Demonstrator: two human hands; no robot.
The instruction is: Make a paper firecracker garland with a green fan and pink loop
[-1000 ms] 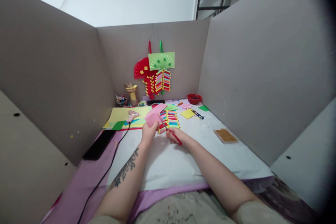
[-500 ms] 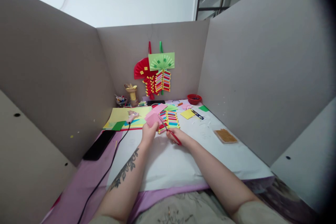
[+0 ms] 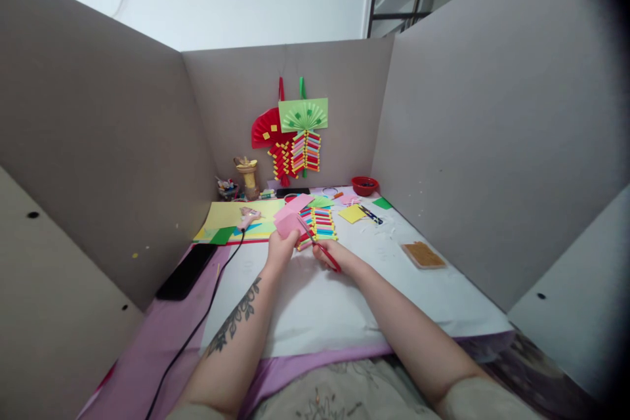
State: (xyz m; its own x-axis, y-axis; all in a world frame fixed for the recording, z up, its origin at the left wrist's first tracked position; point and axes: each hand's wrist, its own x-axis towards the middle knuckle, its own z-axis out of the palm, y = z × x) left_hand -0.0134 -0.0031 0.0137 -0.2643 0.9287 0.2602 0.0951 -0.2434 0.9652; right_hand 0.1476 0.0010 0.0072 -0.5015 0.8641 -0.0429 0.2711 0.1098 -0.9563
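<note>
Between the thumb and fingers of my left hand (image 3: 281, 248) is a piece of pink paper (image 3: 287, 224), held up over the table. My right hand (image 3: 329, 254) grips red-handled scissors (image 3: 329, 256), their blades pointing up and left at the pink paper's right edge. Whether the blades are parted is too small to tell. Just behind my hands lies a row of rolled paper tubes (image 3: 322, 223) in red, pink, blue and white with yellow ends. Another pink sheet (image 3: 295, 205) lies beyond the held piece.
Left are a glue gun (image 3: 249, 216) with a black cord, yellow sheets (image 3: 221, 213) and a black phone-like slab (image 3: 187, 272). Right are a yellow square (image 3: 351, 213), a utility knife (image 3: 371, 215), a brown pad (image 3: 423, 254) and a red bowl (image 3: 365, 185). Paper decorations (image 3: 302, 115) hang behind.
Almost nothing differs. My left hand and the pink paper have shifted very slightly to the right; the scissors stay at the paper's edge.
</note>
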